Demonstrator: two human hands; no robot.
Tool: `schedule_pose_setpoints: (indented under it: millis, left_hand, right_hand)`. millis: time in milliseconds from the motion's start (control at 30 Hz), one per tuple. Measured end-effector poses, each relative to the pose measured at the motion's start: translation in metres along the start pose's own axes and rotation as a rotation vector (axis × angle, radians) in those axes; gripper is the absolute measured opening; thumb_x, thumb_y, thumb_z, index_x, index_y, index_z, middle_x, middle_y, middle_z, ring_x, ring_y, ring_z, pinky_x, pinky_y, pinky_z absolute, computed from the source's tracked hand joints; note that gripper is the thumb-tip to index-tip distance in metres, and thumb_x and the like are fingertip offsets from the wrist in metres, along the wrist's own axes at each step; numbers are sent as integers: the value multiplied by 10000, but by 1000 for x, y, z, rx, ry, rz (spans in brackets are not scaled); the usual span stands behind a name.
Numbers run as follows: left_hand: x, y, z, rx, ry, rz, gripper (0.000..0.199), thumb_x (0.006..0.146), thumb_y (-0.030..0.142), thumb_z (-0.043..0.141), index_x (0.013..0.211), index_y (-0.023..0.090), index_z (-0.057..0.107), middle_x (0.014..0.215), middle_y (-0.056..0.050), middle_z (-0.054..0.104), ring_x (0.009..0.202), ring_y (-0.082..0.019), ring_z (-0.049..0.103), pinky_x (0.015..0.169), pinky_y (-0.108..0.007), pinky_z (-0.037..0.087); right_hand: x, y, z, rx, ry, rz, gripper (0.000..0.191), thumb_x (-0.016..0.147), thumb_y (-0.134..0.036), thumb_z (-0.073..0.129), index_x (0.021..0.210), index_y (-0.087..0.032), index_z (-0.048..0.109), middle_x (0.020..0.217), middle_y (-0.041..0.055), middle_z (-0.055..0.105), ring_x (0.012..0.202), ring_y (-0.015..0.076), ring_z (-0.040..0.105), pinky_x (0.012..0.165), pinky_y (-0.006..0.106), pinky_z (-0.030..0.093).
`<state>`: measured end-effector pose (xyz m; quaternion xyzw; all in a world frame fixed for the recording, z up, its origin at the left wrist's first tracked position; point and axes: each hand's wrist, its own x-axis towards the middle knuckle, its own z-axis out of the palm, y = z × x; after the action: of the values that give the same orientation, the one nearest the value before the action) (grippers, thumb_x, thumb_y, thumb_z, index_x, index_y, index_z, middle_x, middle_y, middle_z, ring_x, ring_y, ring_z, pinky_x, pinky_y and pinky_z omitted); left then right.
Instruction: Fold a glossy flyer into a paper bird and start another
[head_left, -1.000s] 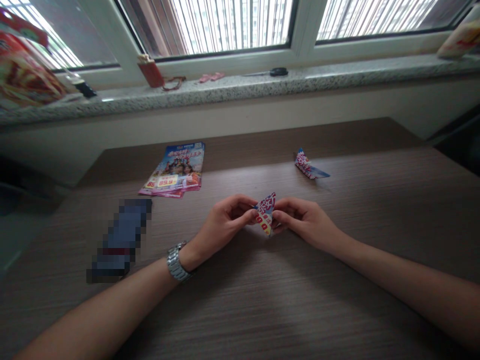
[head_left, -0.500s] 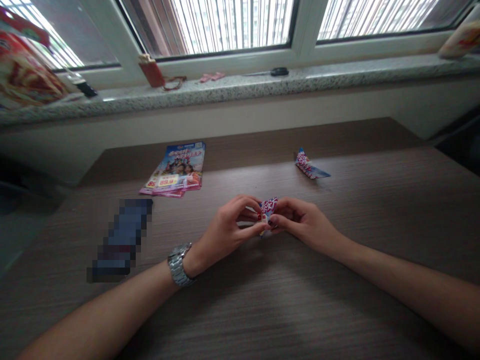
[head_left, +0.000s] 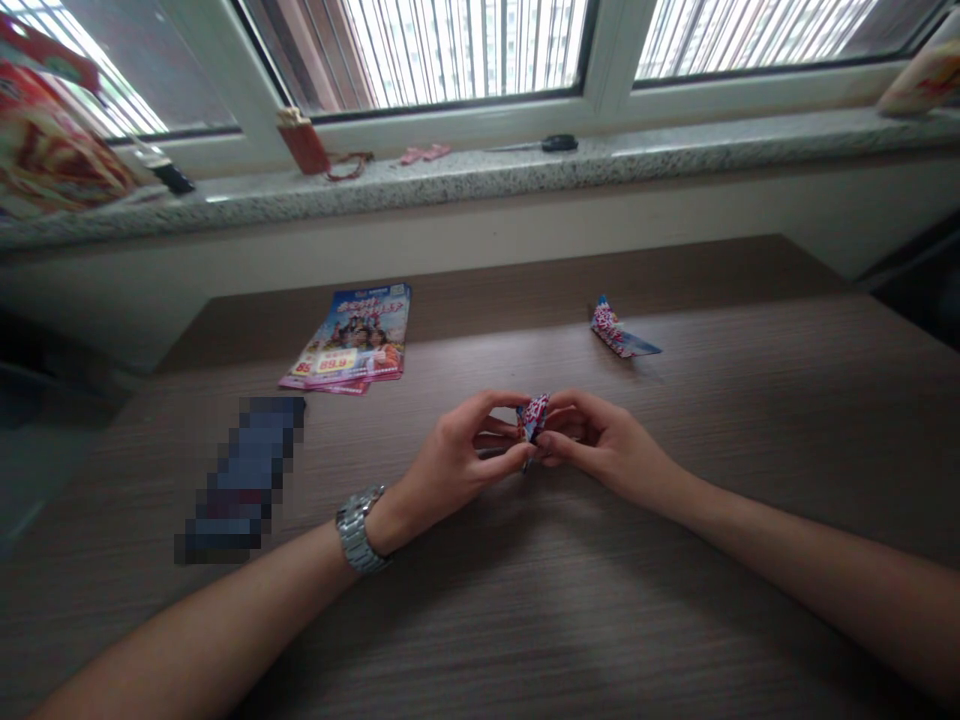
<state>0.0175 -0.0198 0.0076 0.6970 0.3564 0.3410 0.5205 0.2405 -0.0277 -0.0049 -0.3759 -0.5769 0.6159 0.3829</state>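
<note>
Head view: folded paper (head_left: 535,412) sits directly between left hand (head_left: 466,440) and right hand (head_left: 611,437), long axis crossing their line; each grip pinches it, neither nearer.

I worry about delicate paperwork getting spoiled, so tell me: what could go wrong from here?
The small folded paper is pinched between the fingers of the left hand and right hand, so uneven pressure might crease or tear it. If either hand let go, its folds could perhaps spring open. The left forearm looks close to the pixelated dark object on the table, so a sideways sweep might nudge that.
</note>
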Motion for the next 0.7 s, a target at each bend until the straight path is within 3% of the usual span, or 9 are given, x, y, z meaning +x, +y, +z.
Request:
schedule_pose_setpoints:
  millis: [700]
  left_hand:
    - [3, 0, -6, -140, -30, -39, 396, 944, 259, 689, 1311, 159, 577, 1220, -106, 718, 1065, -216, 741, 924, -302, 622]
  right_hand:
    - [1, -2, -6, 74, -15, 25, 279, 945, -379, 688, 1165, -230, 603, 1061, 49, 784, 888, 170, 769, 785, 301, 650]
